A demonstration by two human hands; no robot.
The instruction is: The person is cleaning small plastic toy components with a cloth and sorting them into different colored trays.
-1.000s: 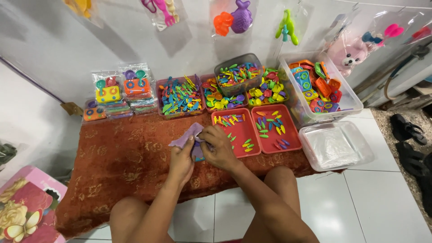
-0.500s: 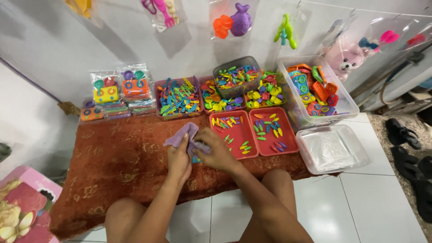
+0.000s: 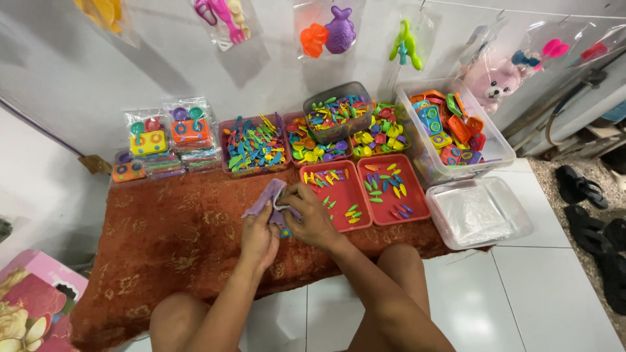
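Observation:
My left hand point(image 3: 259, 236) and my right hand point(image 3: 311, 215) meet over a rust-red patterned cloth point(image 3: 176, 241) that covers a low table. Both hands grip a small purple rag point(image 3: 266, 197) wrapped around a little toy piece; only a blue-green bit of it shows under my fingers. Just right of my hands lie two red trays, the left red tray point(image 3: 345, 202) and the right red tray point(image 3: 411, 205), each holding several small coloured plastic pieces.
Along the wall stand bins of coloured toy cutlery point(image 3: 254, 145), a grey tub point(image 3: 337, 111), a clear box of toy stoves point(image 3: 456, 130) and bagged toy sets point(image 3: 169, 133). A clear box of plastic bags point(image 3: 479, 212) sits at right. Sandals point(image 3: 577, 186) lie on the floor.
My hands have kept rubbing the rag around the small piece, shifting slightly; the rag's fold has changed shape. The camera has drifted a little.

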